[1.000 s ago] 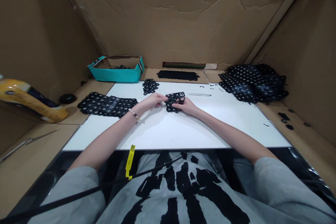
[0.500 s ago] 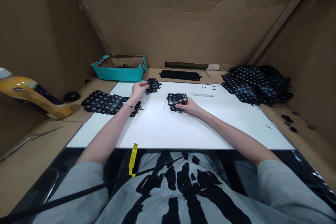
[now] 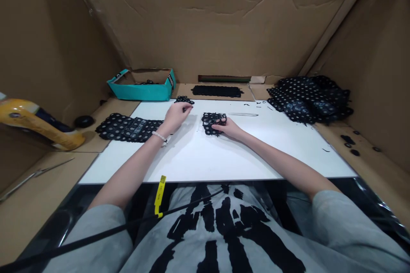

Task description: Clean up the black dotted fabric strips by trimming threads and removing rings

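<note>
I watch the right hand (image 3: 226,128) pinch a black ring mesh (image 3: 212,123) on the white board (image 3: 256,153); left hand's (image 3: 177,117) grip unclear beside loose rings (image 3: 184,100); a hurried pull could snag them

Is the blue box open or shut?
The blue box is open: you can see inside it, and black bits are lying in there.

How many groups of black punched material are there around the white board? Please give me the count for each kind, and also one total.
Ring-lattice pieces: 3 (piece at the right hand, piece beyond the left hand, clump in the teal box)
White-dotted black sheet piles: 2 (left pile, right heap)
Solid black strips: 1
Total: 6
</note>
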The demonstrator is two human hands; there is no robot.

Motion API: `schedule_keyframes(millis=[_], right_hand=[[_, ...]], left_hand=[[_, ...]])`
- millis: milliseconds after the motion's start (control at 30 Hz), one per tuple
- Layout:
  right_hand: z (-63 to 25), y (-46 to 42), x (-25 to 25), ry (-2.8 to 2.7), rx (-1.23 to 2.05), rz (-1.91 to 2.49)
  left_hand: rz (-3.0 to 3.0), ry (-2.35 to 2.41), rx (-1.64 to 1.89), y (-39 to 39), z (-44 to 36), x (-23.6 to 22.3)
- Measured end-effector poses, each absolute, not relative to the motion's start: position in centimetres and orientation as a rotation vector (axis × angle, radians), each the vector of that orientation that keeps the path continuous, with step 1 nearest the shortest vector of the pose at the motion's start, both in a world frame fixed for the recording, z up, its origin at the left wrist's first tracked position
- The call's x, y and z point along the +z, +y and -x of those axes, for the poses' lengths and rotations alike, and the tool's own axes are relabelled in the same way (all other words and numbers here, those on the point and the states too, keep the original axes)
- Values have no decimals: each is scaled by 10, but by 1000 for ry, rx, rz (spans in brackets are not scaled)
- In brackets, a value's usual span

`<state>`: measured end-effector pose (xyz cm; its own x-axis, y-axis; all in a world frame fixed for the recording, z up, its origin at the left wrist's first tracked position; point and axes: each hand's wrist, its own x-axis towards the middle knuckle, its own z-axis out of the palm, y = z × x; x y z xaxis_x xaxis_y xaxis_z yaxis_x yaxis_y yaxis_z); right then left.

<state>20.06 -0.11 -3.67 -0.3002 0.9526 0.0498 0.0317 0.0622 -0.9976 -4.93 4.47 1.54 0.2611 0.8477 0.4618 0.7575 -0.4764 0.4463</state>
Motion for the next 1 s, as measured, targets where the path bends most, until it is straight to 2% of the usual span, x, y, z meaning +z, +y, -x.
schedule_keyframes(millis=[100, 200, 367, 533, 733, 1000], right_hand=[[-200, -1, -37, -1488, 1378, 1038], [-201, -1, -38, -1517, 1373, 1034], [-203, 0, -40, -1524, 1372, 1030], [-203, -1, -39, -1531, 1374, 1025], [-202, -3, -36, -1538, 1379, 1025], [-202, -3, -35, -1535, 1374, 1027]], left_hand=[[-2207, 1889, 989, 62, 83, 19], [-2095, 2143, 720, 78, 116, 18], [-2114, 2076, 487, 91, 133, 1], [-2068, 2015, 577, 98, 127, -12], [-1981, 1915, 1008, 103, 123, -16], [-2077, 1832, 935, 99, 119, -18]])
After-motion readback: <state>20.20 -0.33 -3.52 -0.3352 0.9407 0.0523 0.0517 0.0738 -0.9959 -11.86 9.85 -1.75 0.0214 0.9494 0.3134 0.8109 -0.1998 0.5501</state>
